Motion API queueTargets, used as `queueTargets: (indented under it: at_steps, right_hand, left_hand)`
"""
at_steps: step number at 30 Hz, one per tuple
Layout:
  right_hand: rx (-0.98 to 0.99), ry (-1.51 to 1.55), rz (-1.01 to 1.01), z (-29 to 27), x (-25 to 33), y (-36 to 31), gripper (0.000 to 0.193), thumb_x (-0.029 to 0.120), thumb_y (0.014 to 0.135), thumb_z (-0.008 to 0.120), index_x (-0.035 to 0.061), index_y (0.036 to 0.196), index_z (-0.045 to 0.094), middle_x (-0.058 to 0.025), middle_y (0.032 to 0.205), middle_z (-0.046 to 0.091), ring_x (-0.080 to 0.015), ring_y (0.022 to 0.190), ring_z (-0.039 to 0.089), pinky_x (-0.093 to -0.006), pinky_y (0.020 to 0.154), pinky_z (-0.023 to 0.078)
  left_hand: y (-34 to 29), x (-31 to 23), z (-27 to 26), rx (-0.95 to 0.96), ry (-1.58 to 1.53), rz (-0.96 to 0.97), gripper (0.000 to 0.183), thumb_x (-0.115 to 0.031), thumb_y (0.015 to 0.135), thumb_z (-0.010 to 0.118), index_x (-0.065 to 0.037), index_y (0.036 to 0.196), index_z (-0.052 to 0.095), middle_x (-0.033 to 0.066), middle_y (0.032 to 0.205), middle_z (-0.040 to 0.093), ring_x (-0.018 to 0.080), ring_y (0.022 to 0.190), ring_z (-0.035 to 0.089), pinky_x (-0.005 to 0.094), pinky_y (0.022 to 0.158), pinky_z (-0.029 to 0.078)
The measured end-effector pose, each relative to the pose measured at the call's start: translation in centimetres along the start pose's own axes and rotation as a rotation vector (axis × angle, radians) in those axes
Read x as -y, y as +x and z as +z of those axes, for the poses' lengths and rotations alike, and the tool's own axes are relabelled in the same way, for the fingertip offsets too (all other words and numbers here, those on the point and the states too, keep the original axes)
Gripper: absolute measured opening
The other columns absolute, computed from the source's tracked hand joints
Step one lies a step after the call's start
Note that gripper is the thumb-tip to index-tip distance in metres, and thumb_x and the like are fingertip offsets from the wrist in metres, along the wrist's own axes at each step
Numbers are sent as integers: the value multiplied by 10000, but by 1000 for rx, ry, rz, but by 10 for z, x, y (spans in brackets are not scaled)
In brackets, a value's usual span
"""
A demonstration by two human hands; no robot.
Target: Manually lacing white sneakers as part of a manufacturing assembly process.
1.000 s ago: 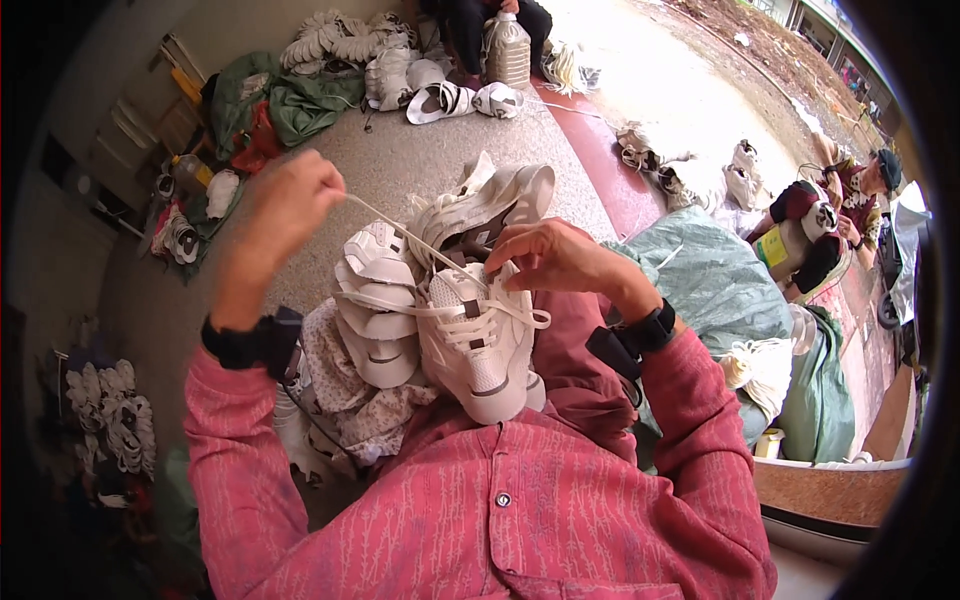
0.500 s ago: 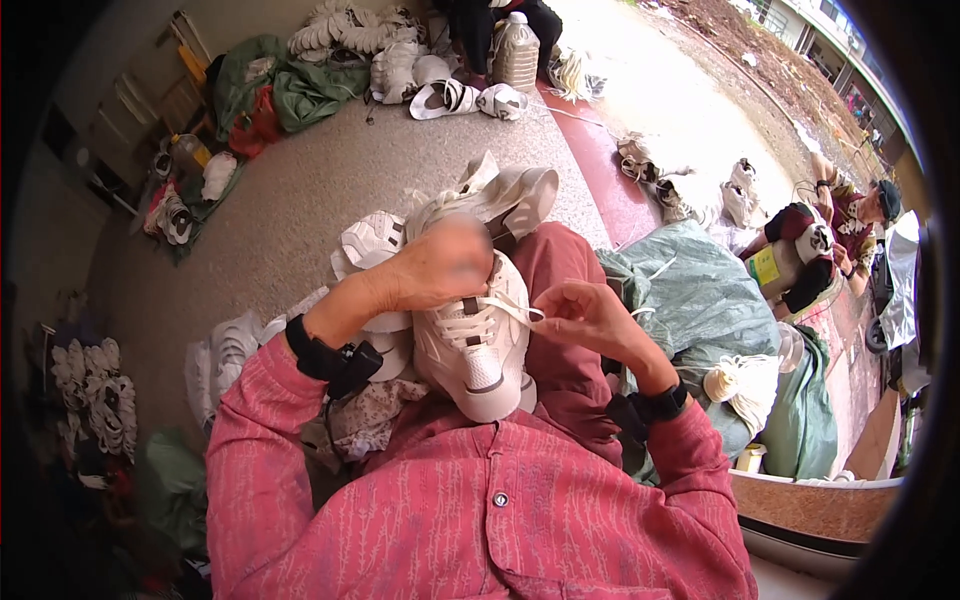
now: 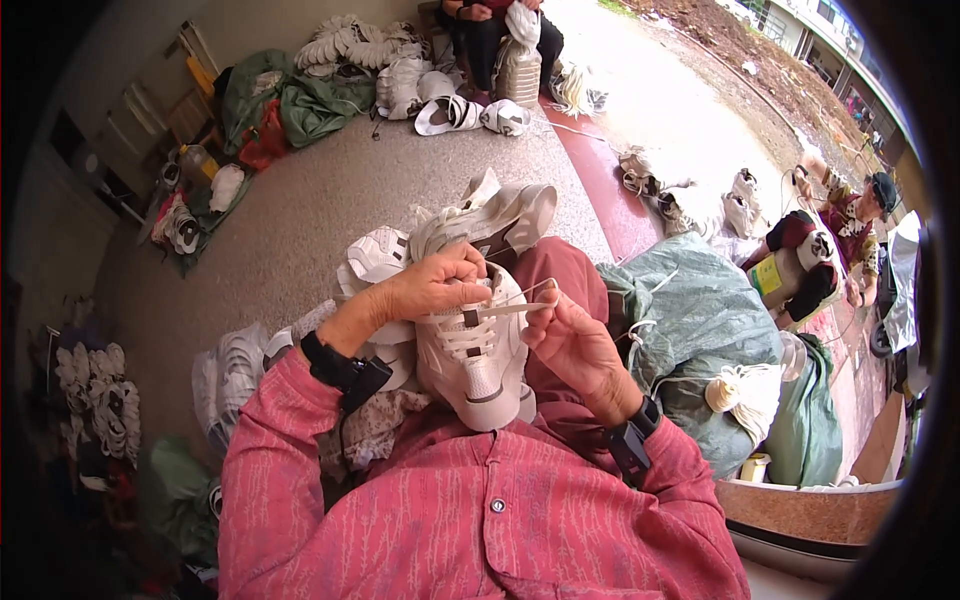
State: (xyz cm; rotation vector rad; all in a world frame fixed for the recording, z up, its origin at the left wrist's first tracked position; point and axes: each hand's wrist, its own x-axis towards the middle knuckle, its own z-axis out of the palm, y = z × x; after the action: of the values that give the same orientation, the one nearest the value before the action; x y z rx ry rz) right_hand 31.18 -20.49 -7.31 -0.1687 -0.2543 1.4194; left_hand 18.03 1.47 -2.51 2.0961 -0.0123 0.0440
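A white sneaker (image 3: 470, 370) rests on my lap with its toe toward my body. White lace crosses its front in several rows. My left hand (image 3: 440, 283) is closed at the sneaker's opening, thumb and bent fingers gripping near the upper eyelets. To the right of the sneaker, my right hand (image 3: 575, 345) pinches a white shoelace (image 3: 515, 309) between thumb and fingers, and the lace runs taut from the shoe. Just beyond my hands, more pale sneakers (image 3: 525, 212) lie piled, partly hidden by the left hand and forearm.
A green woven sack (image 3: 700, 310) stands at my right with a bundle of cream laces (image 3: 745, 393) on it. Heaped shoes (image 3: 360, 45) and green sacks (image 3: 320, 110) line the far wall. One person (image 3: 500, 40) sits ahead by a plastic jug (image 3: 518, 75); another person (image 3: 860, 220) works at the right.
My right hand has turned and raised the lace, which is now stretched across the sneaker. My left hand has shifted slightly and the view has tilted a little.
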Motion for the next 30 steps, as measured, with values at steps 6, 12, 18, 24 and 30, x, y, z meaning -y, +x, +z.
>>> queueTargets:
  at_steps: [6, 12, 18, 24, 30]
  right_hand:
    - [-163, 152, -118, -6, -5, -3, 392, 56, 909, 602, 115, 1286, 510, -7, 1146, 610, -141, 986, 580, -297, 809, 452]
    - [-328, -134, -97, 8, -6, -2, 461, 16, 902, 599, 74, 1340, 468, -56, 1153, 605, -165, 996, 611, -310, 806, 498]
    - [-288, -561, -132, 6, -9, 3, 531, -21, 897, 598, 23, 1380, 381, -80, 1165, 520, -188, 927, 623, -297, 753, 548]
    - [-261, -637, -130, 5, -13, 2, 584, -36, 891, 598, 23, 1407, 331, -78, 1192, 479, -195, 930, 626, -305, 788, 554]
    - [-251, -618, -114, 7, -12, 1, 561, -25, 898, 596, 8, 1398, 343, -81, 1176, 488, -188, 929, 629, -302, 795, 547]
  left_hand:
    - [-4, 6, 3, -153, -439, -181, 127, -151, 902, 613, -54, 821, 622, 15, 1063, 547, 91, 921, 511, 237, 890, 391]
    - [-7, 30, 3, -514, -1128, -157, 192, -87, 847, 649, -5, 1020, 665, 54, 1008, 661, 145, 959, 593, 299, 921, 475]
    - [-9, 47, 2, -608, -1247, -156, 156, -71, 855, 637, 15, 984, 657, 98, 1019, 670, 189, 979, 624, 327, 921, 506]
    - [-25, 41, -69, -723, -1120, 2, 151, -80, 881, 619, 41, 971, 625, 122, 1015, 659, 212, 971, 623, 332, 928, 492]
    - [-45, 1, -79, -777, -325, -237, 235, -230, 955, 584, -38, 1090, 592, 47, 993, 628, 157, 912, 595, 281, 876, 458]
